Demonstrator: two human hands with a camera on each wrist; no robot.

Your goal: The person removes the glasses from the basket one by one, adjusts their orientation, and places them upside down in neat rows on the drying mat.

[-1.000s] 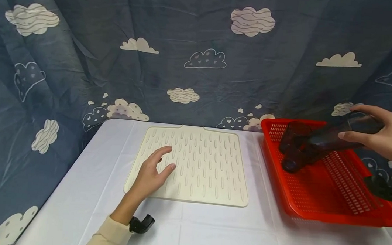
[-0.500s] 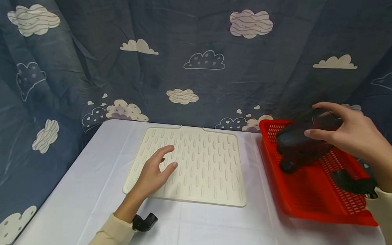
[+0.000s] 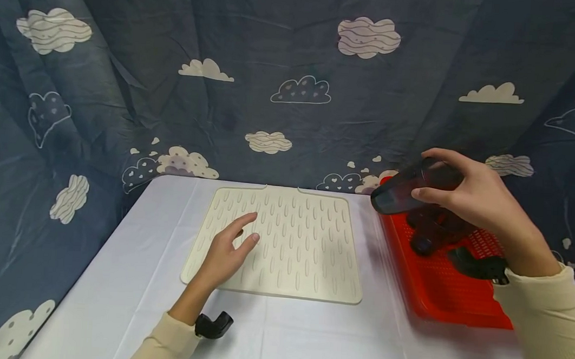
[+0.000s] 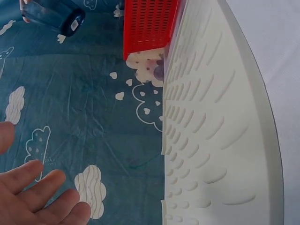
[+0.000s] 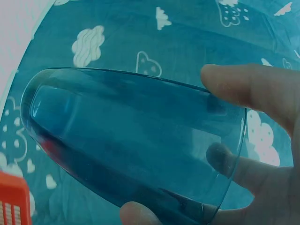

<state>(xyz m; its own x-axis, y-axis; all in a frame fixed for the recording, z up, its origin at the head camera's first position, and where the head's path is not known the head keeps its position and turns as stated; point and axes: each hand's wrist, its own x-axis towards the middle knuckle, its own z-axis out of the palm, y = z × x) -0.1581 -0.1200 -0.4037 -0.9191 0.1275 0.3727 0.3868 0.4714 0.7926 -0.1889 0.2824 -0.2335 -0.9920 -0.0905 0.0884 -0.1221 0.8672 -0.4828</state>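
My right hand point(image 3: 481, 200) grips a dark, see-through drinking glass point(image 3: 396, 193) near its rim, thumb and fingers on opposite sides. The glass is tilted, its base pointing left, above the left edge of a red basket point(image 3: 462, 297). In the right wrist view the glass point(image 5: 122, 136) looks blue, and fingers show through its wall. Inside the basket lie more dark glasses point(image 3: 423, 243), partly hidden by the right hand. My left hand point(image 3: 225, 255) hovers over a cream ridged drying mat point(image 3: 303, 245), fingers relaxed and holding nothing.
A white cloth covers the table point(image 3: 308, 338), with the mat in the middle and the basket at the right. Behind the table hangs a dark blue curtain point(image 3: 222, 122) with cloud prints. A black wrist camera point(image 3: 213, 325) sits on my left wrist.
The right hand has carried the glass left and up from over the basket, past the other glasses, to the basket's left edge. The left hand stays almost still over the mat.
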